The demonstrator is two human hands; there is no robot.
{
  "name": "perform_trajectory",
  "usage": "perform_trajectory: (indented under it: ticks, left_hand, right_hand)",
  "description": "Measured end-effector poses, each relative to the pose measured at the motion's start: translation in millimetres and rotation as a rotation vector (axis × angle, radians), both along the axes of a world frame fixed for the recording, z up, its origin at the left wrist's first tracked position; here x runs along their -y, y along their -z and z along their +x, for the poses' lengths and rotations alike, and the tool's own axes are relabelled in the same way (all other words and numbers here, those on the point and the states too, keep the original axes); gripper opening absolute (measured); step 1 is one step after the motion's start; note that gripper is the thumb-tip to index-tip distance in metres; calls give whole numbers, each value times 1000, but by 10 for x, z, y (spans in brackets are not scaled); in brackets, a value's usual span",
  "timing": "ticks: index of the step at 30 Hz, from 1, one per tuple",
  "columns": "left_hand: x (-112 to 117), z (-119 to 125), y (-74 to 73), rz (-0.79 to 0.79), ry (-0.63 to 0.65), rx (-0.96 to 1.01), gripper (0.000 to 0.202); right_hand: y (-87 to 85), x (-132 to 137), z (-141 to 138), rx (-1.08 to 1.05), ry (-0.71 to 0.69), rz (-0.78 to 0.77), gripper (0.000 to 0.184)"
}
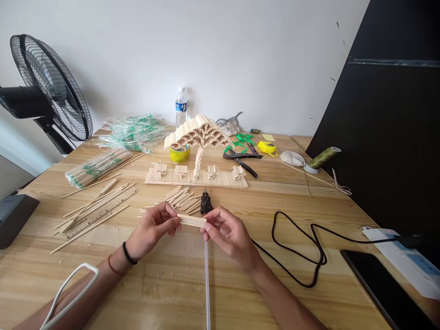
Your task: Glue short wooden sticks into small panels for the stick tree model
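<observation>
My left hand [154, 227] and my right hand [228, 233] pinch the two ends of a small flat panel of wooden sticks [191, 221] laid side by side. Just behind it a black hot glue gun [205, 201] points away from me, and a long clear glue stick [206, 284] runs from beneath my right hand toward me. To the left of the glue gun lies a pile of short cut sticks [182, 200]. Further back stands a stick model [199, 133] with a sloped canopy on a post, its flat base [223, 179] carrying several small stick pieces.
Long sticks and a clear ruler [103, 211] lie at left, near a bagged stick bundle [99, 167]. A black fan [51, 87] stands behind. Pliers [242, 161], a yellow tape measure [267, 147] and a thread spool [323, 159] sit at back right. A black cable [318, 243] loops near a phone [381, 288].
</observation>
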State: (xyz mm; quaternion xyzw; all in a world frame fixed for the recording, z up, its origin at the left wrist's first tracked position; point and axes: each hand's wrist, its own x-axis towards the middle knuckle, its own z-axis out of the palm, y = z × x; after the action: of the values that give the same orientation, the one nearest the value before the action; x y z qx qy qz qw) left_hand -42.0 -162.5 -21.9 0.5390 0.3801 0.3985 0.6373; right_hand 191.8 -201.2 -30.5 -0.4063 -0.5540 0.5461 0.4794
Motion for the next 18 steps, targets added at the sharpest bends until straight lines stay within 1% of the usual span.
perform_trajectory:
  ticks: [3, 6, 9, 13, 16, 18]
  left_hand:
    - [-7, 1, -5, 32, -2, -66, 36]
    - [-6, 8, -4, 106, -13, -149, 32]
    - [-2, 13, 5, 145, -25, -128, 28]
    - [-3, -10, 9, 157, 23, -110, 26]
    - [-3, -32, 8, 162, 39, -125, 26]
    - [3, -38, 6, 162, 50, -111, 27]
  right_hand:
    - [0, 9, 12, 22, 20, 15, 23]
    - [9, 6, 18, 37, 40, -7, 25]
    - [14, -10, 18, 47, 48, -16, 25]
    - [-5, -29, 24, 115, 27, 8, 19]
    - [-29, -34, 31, 189, 45, 43, 15]
    - [-38, -34, 32, 182, 41, 29, 14]
